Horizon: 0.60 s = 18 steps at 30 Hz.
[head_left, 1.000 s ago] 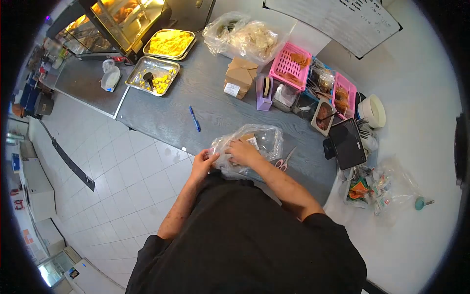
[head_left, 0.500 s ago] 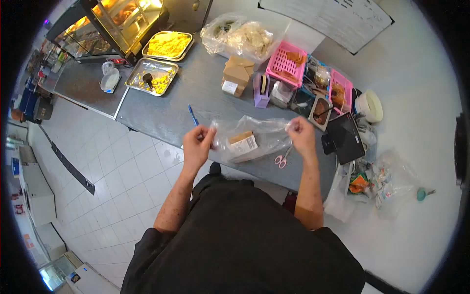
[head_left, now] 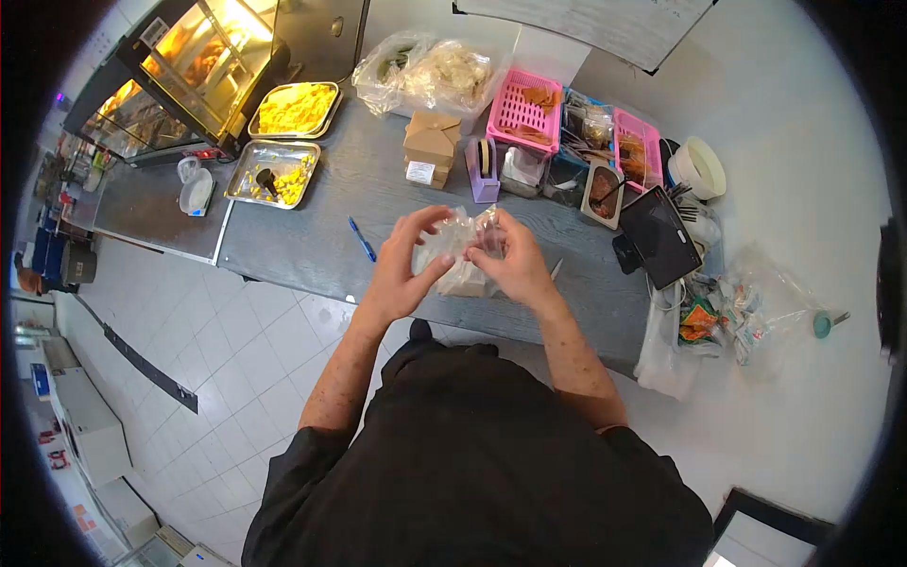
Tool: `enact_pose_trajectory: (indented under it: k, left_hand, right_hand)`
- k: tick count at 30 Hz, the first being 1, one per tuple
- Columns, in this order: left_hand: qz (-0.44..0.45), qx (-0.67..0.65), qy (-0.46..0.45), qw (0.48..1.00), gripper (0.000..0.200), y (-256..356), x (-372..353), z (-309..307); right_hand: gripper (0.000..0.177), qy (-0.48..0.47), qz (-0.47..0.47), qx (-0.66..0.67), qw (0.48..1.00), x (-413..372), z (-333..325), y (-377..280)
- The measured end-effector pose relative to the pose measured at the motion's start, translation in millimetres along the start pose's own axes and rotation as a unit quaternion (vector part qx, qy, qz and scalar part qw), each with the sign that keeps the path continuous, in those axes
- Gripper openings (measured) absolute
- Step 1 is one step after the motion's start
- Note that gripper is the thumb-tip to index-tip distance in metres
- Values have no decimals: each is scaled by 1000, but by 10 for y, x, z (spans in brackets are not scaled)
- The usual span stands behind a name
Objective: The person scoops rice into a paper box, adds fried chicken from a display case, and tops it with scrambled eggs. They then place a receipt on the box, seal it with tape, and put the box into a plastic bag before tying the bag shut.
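Both hands are at a clear plastic bag (head_left: 463, 274) near the front edge of the grey table (head_left: 312, 260). My left hand (head_left: 408, 265) is curved around the bag's left side, fingers and thumb apart. On the right, my right hand (head_left: 510, 260) pinches the gathered top of the bag. The box inside the bag is mostly hidden by the plastic and the hands. A blue pen (head_left: 361, 239) lies left of my left hand. Behind the bag stand a brown carton (head_left: 432, 144) and a purple tape dispenser (head_left: 485, 180).
Two metal trays with yellow food, one of them (head_left: 295, 111), stand by a lit display cabinet (head_left: 203, 66). Pink baskets (head_left: 524, 109), a sauce tray (head_left: 602, 194) and a black tablet (head_left: 661, 238) line the right. A white bucket (head_left: 697, 170) stands behind.
My hands have come together from the bag's two ends, and the bag's top is now bunched between them. The view has shifted slightly. The scissors are now mostly hidden.
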State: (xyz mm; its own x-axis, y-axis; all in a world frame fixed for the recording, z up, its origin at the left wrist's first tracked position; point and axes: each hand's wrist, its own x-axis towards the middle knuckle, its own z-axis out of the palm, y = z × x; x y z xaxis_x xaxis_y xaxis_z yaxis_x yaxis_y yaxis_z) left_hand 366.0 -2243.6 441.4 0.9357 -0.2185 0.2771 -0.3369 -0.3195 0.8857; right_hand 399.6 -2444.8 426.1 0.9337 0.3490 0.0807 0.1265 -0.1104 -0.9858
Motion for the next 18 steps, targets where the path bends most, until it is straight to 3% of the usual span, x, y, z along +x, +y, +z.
enact_pose_trajectory:
  k: [1,3,4,6,7,9,10,12,13,15,16,18]
  left_hand:
    - [1,-1,-2,1000,64,-111,-31,3]
    - [171,89,226,955,69,-465,-120,131]
    - [174,88,226,955,69,-696,-172,271]
    - [86,201,184,958,66,-1212,-265,629]
    - [87,200,184,959,66,-1383,-254,779]
    - [12,164,-37,986,50,-1682,-202,1033]
    - [12,161,-38,986,50,-1869,-215,1127]
    - [-35,6,-76,996,34,-2144,-191,1266]
    - [-32,4,-75,997,34,-2173,-166,1275]
    - [-22,23,-73,997,33,-2219,-173,1271]
    - [-20,21,-74,997,33,-2267,-187,1304]
    - [59,84,-93,990,37,-2383,-202,1358]
  right_hand:
    - [21,2,0,0,1000,-7,-9,-47]
    - [18,37,7,-80,996,-11,-56,-149]
    - [18,39,5,-82,996,-11,-81,-176]
    - [16,15,-27,-178,984,-25,-128,-219]
    - [16,16,-27,-179,983,-42,-149,-238]
    - [15,-14,-178,-368,913,-66,-215,-262]
    - [15,-14,-175,-370,912,-86,-286,-221]
    - [34,71,-74,-260,960,-112,-493,-24]
    - [34,72,-75,-263,959,-108,-624,95]
    - [63,152,24,-200,968,-114,-807,442]
    - [63,155,24,-202,967,-122,-768,668]
    - [87,40,-48,-248,967,-117,-560,1155]
